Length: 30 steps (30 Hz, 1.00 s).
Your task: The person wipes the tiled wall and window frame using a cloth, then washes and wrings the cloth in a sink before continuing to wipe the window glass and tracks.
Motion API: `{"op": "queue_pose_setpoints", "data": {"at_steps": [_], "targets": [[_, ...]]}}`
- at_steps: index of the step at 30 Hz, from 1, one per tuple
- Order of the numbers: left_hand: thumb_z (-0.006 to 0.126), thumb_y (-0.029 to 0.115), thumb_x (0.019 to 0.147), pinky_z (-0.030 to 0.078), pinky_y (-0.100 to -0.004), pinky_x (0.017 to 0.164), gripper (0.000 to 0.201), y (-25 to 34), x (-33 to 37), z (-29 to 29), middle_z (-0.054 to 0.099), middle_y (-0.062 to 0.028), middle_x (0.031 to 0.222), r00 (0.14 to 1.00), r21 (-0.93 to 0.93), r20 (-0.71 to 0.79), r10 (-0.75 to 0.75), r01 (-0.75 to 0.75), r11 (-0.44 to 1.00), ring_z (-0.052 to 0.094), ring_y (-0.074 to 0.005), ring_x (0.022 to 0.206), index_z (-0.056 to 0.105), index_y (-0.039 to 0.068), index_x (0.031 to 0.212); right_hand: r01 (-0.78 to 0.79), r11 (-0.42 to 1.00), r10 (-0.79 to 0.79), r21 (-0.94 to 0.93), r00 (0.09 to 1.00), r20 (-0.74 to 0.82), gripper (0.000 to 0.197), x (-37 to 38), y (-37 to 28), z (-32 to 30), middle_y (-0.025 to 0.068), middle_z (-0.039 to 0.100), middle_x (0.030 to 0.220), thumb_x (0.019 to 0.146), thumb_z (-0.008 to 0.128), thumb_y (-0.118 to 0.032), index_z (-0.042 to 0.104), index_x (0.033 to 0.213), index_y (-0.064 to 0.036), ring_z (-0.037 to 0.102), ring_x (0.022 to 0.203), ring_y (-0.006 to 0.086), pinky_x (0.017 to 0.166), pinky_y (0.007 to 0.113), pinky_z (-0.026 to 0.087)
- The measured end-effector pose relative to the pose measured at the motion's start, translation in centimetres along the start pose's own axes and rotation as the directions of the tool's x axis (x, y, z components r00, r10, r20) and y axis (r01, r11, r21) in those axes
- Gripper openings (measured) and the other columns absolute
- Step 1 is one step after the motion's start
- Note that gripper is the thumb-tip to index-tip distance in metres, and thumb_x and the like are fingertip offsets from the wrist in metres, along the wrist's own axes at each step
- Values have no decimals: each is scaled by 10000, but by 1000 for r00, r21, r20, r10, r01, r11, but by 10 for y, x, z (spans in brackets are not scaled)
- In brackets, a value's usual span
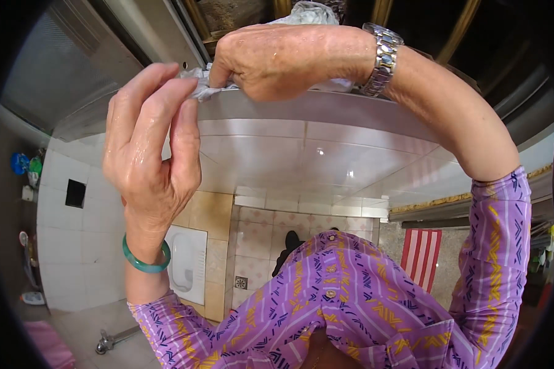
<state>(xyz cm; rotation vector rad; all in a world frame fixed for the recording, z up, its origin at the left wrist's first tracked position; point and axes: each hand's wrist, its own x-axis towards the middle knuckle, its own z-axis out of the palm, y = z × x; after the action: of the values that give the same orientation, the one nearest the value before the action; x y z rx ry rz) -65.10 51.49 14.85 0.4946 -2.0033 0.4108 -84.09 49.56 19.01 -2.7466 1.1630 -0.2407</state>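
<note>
My right hand, with a metal watch on its wrist, reaches across to the window ledge. Its fingers curl down on a crumpled white cloth at the ledge's left end, and the hand itself covers much of the cloth. Beside it, my left hand is raised, wet, with a green bangle at the wrist. Its fingers are bent and apart from the thumb, with nothing visible between them. The left fingertips are close to the cloth's edge; whether they touch it I cannot tell.
A whitish crumpled bundle lies behind my right hand, before a dark window with brown bars. The tiled wall drops below the ledge. Down on the floor are a squat toilet, a drain and a red-striped mat.
</note>
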Motion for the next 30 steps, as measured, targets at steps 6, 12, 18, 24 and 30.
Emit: {"op": "queue_pose_setpoints", "data": {"at_steps": [6,12,18,24,30], "targets": [[660,-12,745,500,-328,716,166,-5,-6,37,643,-113,952,998,-37,-3,69,-69,997,603,-268,816,656,9,910,-161,981,160,-109,987,-16,338,-59,19,-4,169,588,854,698,465,60,670,951,-30,593,848,317,725,415,460],[661,128,798,476,-348,747,189,-15,-15,71,647,-93,931,994,-48,90,56,-52,997,602,-263,830,660,37,964,-390,920,391,47,900,-194,446,-178,35,0,96,532,894,724,441,163,690,1018,-61,542,853,235,800,343,428],[657,133,793,431,-318,610,81,-23,-18,85,603,-58,757,999,-125,22,-35,37,992,537,-237,676,633,57,811,-657,724,689,210,704,-171,363,-279,30,-21,152,586,862,675,401,184,646,914,63,581,874,233,834,309,443],[635,166,781,401,-324,582,102,-20,-16,92,575,-53,731,1000,-70,-3,25,-25,997,505,-245,649,613,67,783,-492,825,398,-277,855,-331,46,-235,25,-7,215,557,724,671,530,36,573,675,52,590,751,330,675,408,454],[607,189,790,377,-349,565,153,-25,-24,100,581,-79,750,991,16,-98,92,-91,996,511,-266,647,625,44,836,-234,961,216,-148,968,-124,87,-94,16,1,222,534,629,667,539,-29,569,725,28,555,635,371,591,432,439]]}}
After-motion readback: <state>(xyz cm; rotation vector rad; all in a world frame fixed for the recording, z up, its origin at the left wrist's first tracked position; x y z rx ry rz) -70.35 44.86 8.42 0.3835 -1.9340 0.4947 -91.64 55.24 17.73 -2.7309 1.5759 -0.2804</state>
